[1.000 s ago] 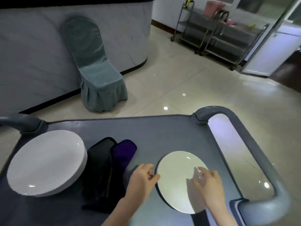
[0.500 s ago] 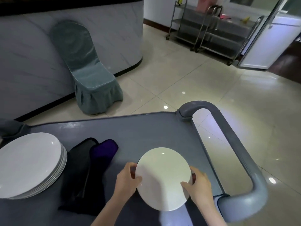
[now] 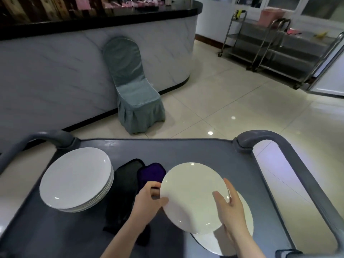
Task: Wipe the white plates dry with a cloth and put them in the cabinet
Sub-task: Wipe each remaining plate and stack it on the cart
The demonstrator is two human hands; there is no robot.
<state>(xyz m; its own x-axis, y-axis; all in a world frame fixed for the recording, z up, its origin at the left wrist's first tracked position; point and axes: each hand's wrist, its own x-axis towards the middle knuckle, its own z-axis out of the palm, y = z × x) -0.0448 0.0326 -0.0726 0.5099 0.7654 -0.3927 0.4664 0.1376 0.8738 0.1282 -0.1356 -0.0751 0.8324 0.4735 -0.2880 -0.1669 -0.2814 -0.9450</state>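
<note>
Reference item: the grey cart (image 3: 186, 151). All positions below are given relative to it.

1. Plates. Three groups are on or above the cart top.
   - One plate stack (image 3: 74, 175) rests at the left end. It holds several white plates; the exact number cannot be read from the rim edges.
   - One raised plate (image 3: 191, 196) is held above the right half of the top, tilted, with its upper face toward the camera.
   - One flat plate (image 3: 247, 220) lies on the top at the near right, directly beneath the raised plate and largely covered by it.

2. Cloths. Two cloths lie on the cart top between the plate stack and the raised plate: one black cloth (image 3: 126, 175) and one purple cloth (image 3: 151, 174), which lies partly over the black one. Neither hand touches a cloth.

3. Hands. Both hands are on the raised plate.
   - The left hand (image 3: 147, 202) grips the left rim, thumb on the upper face, fingers curled behind.
   - The right hand (image 3: 230, 207) takes the right rim, thumb laid on the upper face, fingers extended nearly straight behind the edge, the rim pinched between them.

4. Surroundings beyond the cart's far edge: one covered chair (image 3: 134, 94) against a marble-faced counter (image 3: 55, 71), and two steel trolleys (image 3: 279, 47) at the far right.
</note>
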